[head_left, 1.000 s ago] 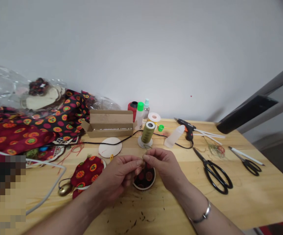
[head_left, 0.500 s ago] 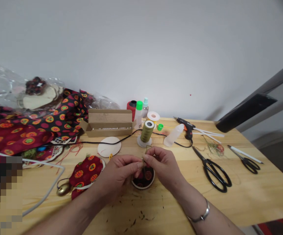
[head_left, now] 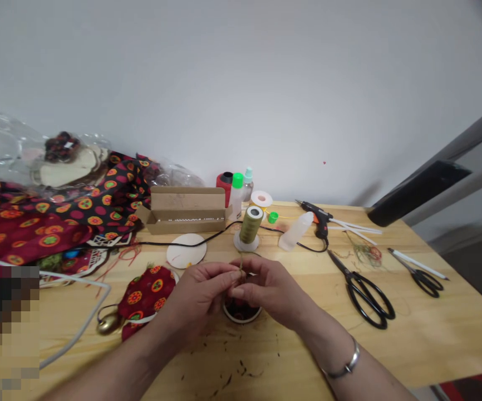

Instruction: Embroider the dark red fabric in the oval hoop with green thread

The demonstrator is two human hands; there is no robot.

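Observation:
My left hand (head_left: 207, 289) pinches an olive cord (head_left: 241, 262) between thumb and forefinger. Right beside it, my right hand (head_left: 268, 289) has its fingers curled in and its thumb pressed close to the same cord. Under both hands lies a round, white-rimmed piece covered in dark patterned fabric (head_left: 243, 313), mostly hidden by my fingers. Just beyond my fingertips stands a cone of olive thread (head_left: 250, 227) on a white base. Left of my left hand is a red patterned fabric piece (head_left: 147, 295) with a brass bell (head_left: 109, 322) beside it.
A cardboard box (head_left: 186, 218), glue bottle (head_left: 235, 197) and white oval card (head_left: 186, 250) lie farther back. To the right are a glue gun (head_left: 318, 217), a capless white bottle (head_left: 295, 233), large scissors (head_left: 362, 289) and small scissors (head_left: 422, 278). Patterned cloth (head_left: 57, 217) is heaped at left.
My right hand has shifted left and closed in against my left hand, its thumb lower than before. The left hand has barely moved. The things on the table stay in place.

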